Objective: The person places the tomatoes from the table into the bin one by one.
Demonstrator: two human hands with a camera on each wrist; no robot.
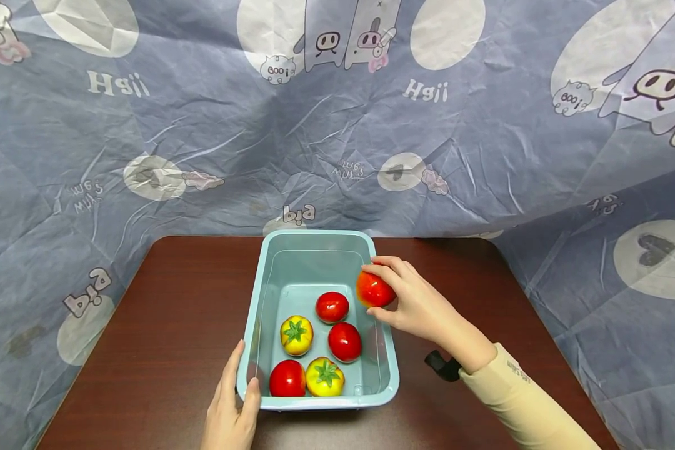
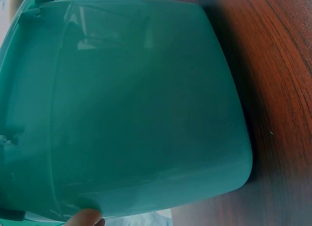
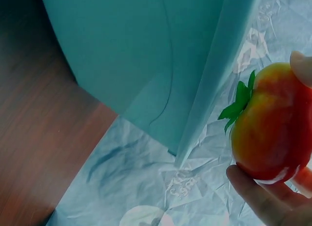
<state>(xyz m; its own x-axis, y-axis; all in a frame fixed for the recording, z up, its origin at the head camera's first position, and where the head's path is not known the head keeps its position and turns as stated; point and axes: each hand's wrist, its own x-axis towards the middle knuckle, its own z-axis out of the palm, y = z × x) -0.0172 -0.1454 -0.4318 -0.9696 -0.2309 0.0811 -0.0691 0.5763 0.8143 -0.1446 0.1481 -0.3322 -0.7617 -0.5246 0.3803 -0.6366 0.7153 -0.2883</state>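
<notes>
A light teal plastic bin (image 1: 309, 262) stands on the table with several toy tomatoes in it. Two of these show yellow tops with green leaves, such as the leafy tomato (image 1: 296, 335); the others, like the red tomato (image 1: 345, 342), show plain red sides. My right hand (image 1: 413, 300) grips another tomato (image 1: 373, 289) between thumb and fingers above the bin's right rim. In the right wrist view that held tomato (image 3: 273, 123) is red-orange and yellow with a green leafy stem. My left hand (image 1: 233, 400) holds the bin's front left corner, thumb at the rim and fingers along the outer side.
A dark brown wooden table (image 1: 191, 312) carries the bin. Behind and beside it hangs a wrinkled grey-blue cloth (image 1: 230, 137) with cartoon prints. A black strap (image 1: 443, 366) sits at the right wrist, by the pale yellow sleeve (image 1: 517, 394).
</notes>
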